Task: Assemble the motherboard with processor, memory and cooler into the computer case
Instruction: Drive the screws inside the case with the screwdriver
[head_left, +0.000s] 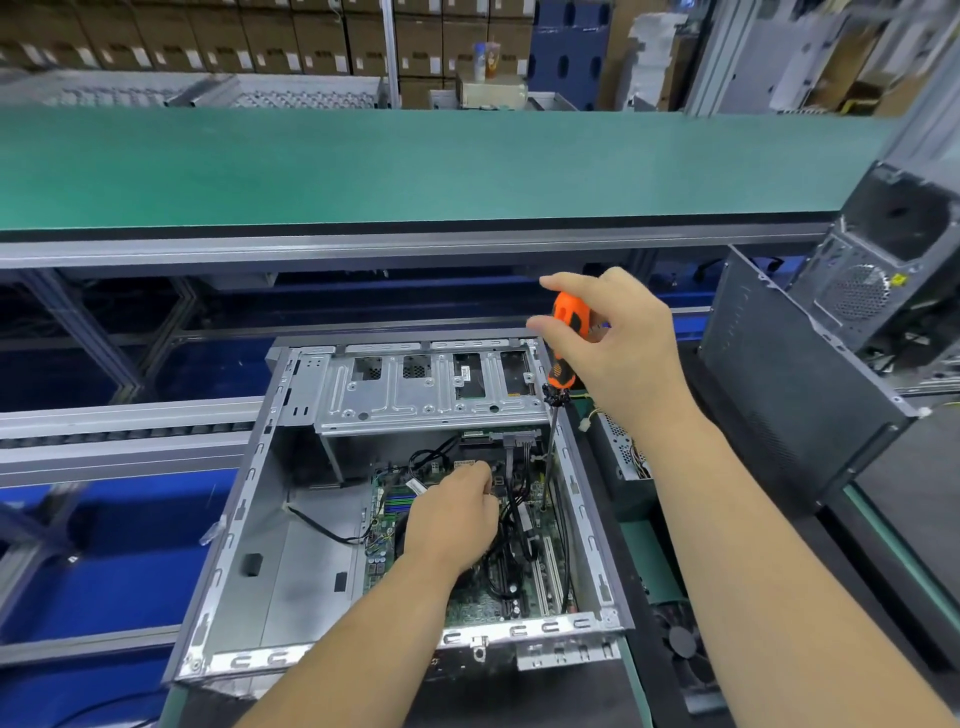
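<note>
The right hand (618, 332) grips the orange screwdriver (563, 343) upright; its shaft runs straight down from the grip to the motherboard (493, 603) in the computer case (249, 519), tip near the case's right wall. The left hand (452, 519), nearer the board, curls around black cables (511, 525) just left of the tip, leaving little room.

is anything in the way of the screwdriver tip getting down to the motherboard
Nothing visible. The screwdriver shaft already drops past the drive cage to the motherboard; the black cables lie just left of it.
</note>
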